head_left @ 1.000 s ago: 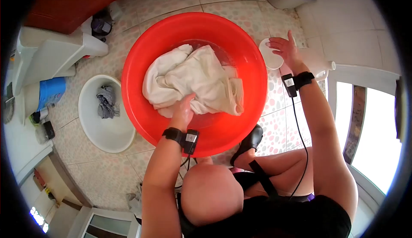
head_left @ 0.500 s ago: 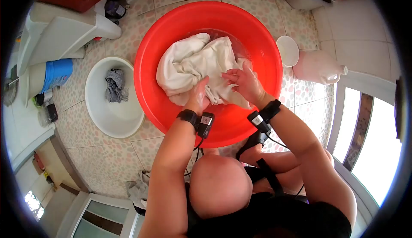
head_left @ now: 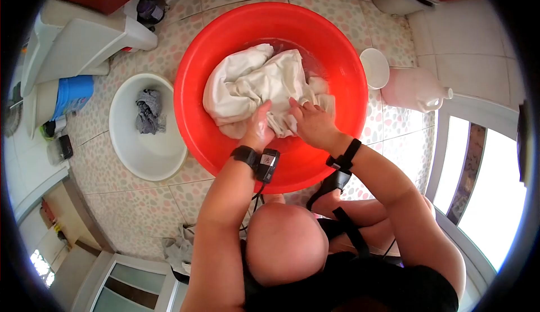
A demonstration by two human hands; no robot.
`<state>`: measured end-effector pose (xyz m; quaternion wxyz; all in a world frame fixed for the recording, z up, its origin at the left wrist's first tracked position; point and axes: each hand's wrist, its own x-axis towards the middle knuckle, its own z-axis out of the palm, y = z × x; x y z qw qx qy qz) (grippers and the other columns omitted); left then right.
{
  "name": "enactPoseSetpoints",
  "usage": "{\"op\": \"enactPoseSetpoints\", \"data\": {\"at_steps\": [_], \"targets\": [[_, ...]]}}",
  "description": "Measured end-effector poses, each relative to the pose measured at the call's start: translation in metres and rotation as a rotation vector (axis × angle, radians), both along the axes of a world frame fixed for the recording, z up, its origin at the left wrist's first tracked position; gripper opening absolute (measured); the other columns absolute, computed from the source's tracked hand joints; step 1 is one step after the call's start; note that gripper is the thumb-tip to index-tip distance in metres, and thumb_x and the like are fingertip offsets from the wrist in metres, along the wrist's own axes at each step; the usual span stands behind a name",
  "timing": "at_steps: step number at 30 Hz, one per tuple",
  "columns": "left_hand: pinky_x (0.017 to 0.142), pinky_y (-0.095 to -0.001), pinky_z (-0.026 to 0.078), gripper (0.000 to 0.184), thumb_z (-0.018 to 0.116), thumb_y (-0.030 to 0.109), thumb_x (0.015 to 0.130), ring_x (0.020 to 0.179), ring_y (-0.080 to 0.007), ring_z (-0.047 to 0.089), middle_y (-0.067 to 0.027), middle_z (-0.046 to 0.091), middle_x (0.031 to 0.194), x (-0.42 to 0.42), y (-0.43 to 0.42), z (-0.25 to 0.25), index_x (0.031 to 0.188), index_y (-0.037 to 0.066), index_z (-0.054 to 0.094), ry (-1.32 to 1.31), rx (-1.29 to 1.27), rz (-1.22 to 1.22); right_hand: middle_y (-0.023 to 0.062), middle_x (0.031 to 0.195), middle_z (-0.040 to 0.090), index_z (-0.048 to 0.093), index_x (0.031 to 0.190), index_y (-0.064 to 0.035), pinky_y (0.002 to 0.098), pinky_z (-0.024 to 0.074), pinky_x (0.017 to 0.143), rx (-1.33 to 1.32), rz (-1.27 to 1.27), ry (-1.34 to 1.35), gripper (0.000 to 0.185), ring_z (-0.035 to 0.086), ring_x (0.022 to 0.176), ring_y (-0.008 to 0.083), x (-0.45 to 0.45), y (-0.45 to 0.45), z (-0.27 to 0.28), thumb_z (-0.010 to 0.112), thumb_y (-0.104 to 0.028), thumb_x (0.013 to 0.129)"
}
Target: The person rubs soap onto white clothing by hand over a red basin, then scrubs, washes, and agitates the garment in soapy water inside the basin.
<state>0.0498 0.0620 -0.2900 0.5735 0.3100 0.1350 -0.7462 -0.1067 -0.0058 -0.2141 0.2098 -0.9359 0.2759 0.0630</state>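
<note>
A bundle of wet white cloth (head_left: 242, 90) lies in some water inside the large red basin (head_left: 197, 137). At the cloth's near edge is my left hand (head_left: 258, 127), touching the fabric; its fingertips are partly hidden in the folds, and a whitish film shows on its skin. My right hand (head_left: 315, 123) rests on the right part of the same cloth, its fingers bent onto the fabric. Whether either hand grips a fold cannot be made out.
A white tub (head_left: 149, 163) with a grey cloth (head_left: 148, 111) stands left of the basin. To the right are a white cup-like container (head_left: 375, 68) and a pinkish jug (head_left: 413, 88) lying on its side. A blue container (head_left: 73, 94) is at far left.
My right hand has come from beside the white container at the right, over the basin, and down onto the cloth. My left hand stays at the cloth. The camera view has shifted slightly.
</note>
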Motion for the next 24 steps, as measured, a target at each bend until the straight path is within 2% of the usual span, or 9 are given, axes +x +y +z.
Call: {"op": "enactPoseSetpoints", "data": {"at_steps": [7,9,10,12,13,15,17,19,24], "targets": [[0.093,-0.0408,0.041,0.038,0.046,0.019,0.090,0.108,-0.0264,0.052,-0.0125,0.052,0.120,0.003,-0.007,0.035,0.122,-0.001,0.042,0.005,-0.020,0.077,0.0142,0.105,0.055,0.053,0.104,-0.0067,0.0361,0.0442,0.082,-0.060,0.059,0.047,0.025,0.052,0.096,0.0295,0.000,-0.018,0.016,0.052,-0.017,0.081],[0.093,-0.0407,0.042,0.038,0.046,0.019,0.091,0.108,-0.0262,0.052,-0.0120,0.052,0.120,0.007,-0.011,0.056,0.122,-0.001,0.043,-0.008,-0.019,0.064,0.0120,0.098,0.057,0.054,0.099,-0.0069,0.0358,0.0448,0.080,0.132,-0.618,-0.491,0.023,0.054,0.093,0.0273,-0.005,-0.031,-0.004,0.055,-0.021,0.081],[0.093,-0.0407,0.042,0.037,0.047,0.019,0.091,0.108,-0.0260,0.053,-0.0115,0.053,0.119,0.008,-0.012,0.065,0.123,0.000,0.043,-0.019,-0.012,0.048,0.0120,0.098,0.057,0.054,0.099,-0.0069,0.0358,0.0448,0.080,0.127,-0.625,-0.494,0.023,0.054,0.093,0.0273,-0.011,-0.038,-0.017,0.055,-0.021,0.081],[0.093,-0.0402,0.043,0.037,0.048,0.019,0.090,0.107,-0.0259,0.053,-0.0111,0.053,0.119,0.012,-0.013,0.072,0.123,0.001,0.043,0.004,-0.023,0.036,0.0106,0.106,0.056,0.049,0.111,-0.0063,0.0387,0.0449,0.084,1.249,-0.957,-0.750,0.038,0.055,0.098,0.0253,-0.020,-0.051,-0.042,0.057,-0.035,0.086],[0.092,-0.0398,0.043,0.038,0.049,0.019,0.090,0.106,-0.0257,0.054,-0.0108,0.053,0.119,0.013,-0.013,0.075,0.123,0.001,0.043,0.026,-0.029,0.035,0.0106,0.106,0.056,0.049,0.111,-0.0063,0.0387,0.0449,0.084,1.249,-0.960,-0.764,0.038,0.055,0.098,0.0253,-0.017,-0.052,-0.049,0.057,-0.035,0.086],[0.092,-0.0390,0.043,0.040,0.051,0.018,0.089,0.107,-0.0250,0.054,-0.0115,0.052,0.120,0.017,-0.013,0.078,0.123,0.000,0.043,-0.019,-0.026,-0.008,0.0079,0.108,0.056,0.046,0.116,-0.0101,0.0394,0.0462,0.084,1.891,-1.178,-0.674,0.040,0.053,0.102,0.0219,-0.005,-0.051,-0.060,0.059,-0.034,0.086],[0.093,-0.0383,0.043,0.042,0.053,0.018,0.088,0.108,-0.0243,0.053,-0.0122,0.052,0.121,0.019,-0.012,0.079,0.123,-0.001,0.042,-0.062,-0.024,-0.043,0.0094,0.110,0.055,0.046,0.117,-0.0083,0.0392,0.0453,0.086,1.904,-1.135,-0.682,0.043,0.052,0.104,0.0220,0.021,-0.042,-0.004,0.060,-0.033,0.085],[0.073,-0.0324,0.049,0.031,0.061,0.023,0.084,0.083,-0.0195,0.060,-0.0093,0.061,0.095,0.016,-0.011,0.069,0.101,-0.002,0.056,-0.324,0.074,-0.008,0.0111,0.110,0.057,0.049,0.116,-0.0027,0.0383,0.0451,0.089,1.812,-1.119,-0.669,0.045,0.054,0.104,0.0210,0.032,-0.041,0.002,0.062,-0.031,0.084],[0.082,-0.0305,0.045,0.041,0.057,0.024,0.086,0.095,-0.0194,0.057,-0.0135,0.059,0.108,0.007,-0.016,0.045,0.108,-0.010,0.054,-0.664,0.283,-0.074,0.0073,0.101,0.062,0.054,0.114,-0.0055,0.0317,0.0495,0.079,1.750,-1.183,-0.780,0.039,0.061,0.087,0.0183,0.032,-0.029,0.000,0.063,-0.027,0.083]]}}
